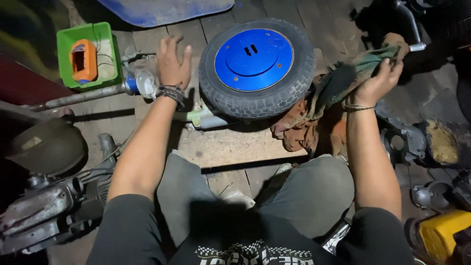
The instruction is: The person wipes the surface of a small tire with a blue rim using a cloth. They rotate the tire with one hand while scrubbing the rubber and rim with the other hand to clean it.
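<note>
A small black tyre with a blue disc wheel (255,64) lies flat on the wooden floor in front of me. My left hand (172,60) reaches out left of it with fingers spread, hovering over a metal part (142,81) at the end of a grey rod; whether it touches is unclear. My right hand (380,81) is closed on a dark green rag (343,78), lifted to the right of the wheel. More crumpled brown and orange cloth (301,130) lies under the rag. My knees in grey trousers fill the lower middle.
A green plastic bin (110,49) holding an orange part (82,61) stands at the back left. An engine block (44,206) sits at the lower left. Dark metal parts (417,142) and a yellow object (441,230) crowd the right. A blue panel (162,10) lies at the top.
</note>
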